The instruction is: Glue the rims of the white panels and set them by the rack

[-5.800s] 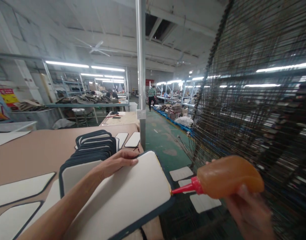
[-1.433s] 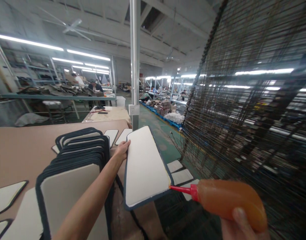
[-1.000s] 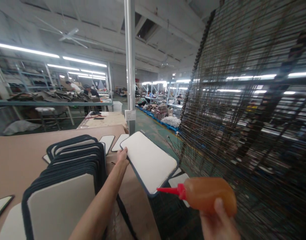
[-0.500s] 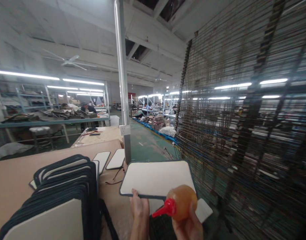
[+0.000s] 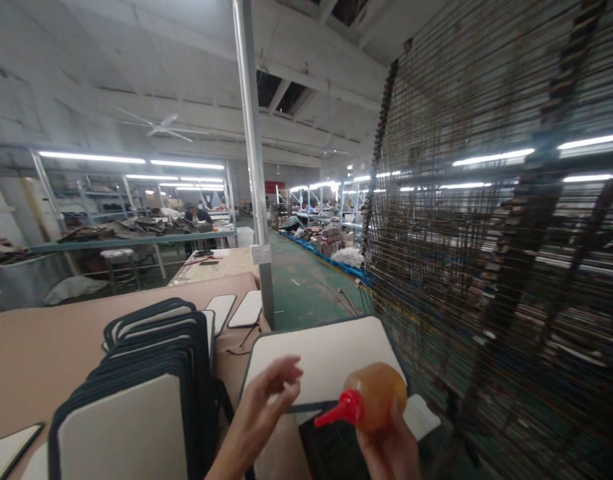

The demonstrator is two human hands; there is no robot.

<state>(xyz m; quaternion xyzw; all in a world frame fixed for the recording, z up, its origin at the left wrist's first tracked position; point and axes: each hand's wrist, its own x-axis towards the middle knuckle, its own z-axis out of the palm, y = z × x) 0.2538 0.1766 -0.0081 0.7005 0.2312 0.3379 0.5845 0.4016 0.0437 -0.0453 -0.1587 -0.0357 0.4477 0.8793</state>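
Note:
My right hand [image 5: 389, 443] is wrapped round an amber bottle [image 5: 379, 395] with a red nozzle [image 5: 340, 408] that points left. Over the near left part of a cream panel with dark edging [image 5: 321, 357], my left hand [image 5: 273, 393] is raised with its fingers curved and apart, holding nothing. The panel lies in front of me, just past the bottle. Left of my left hand stands a thick row of similar dark-edged panels [image 5: 121, 420] on the brown-covered table [image 5: 26, 347].
Two small cream panels [image 5: 247, 309] lie near a metal post [image 5: 256, 167] with a socket box. A tall wire rack [image 5: 451, 220] fills the right side. Farther back are a stool [image 5: 119, 257], a long bench with dark material and a seated person [image 5: 199, 213].
My left hand has let go of the panel's near edge and moved left and up, its fingers now apart. The bottle stays in my right hand. The view has turned slightly left.

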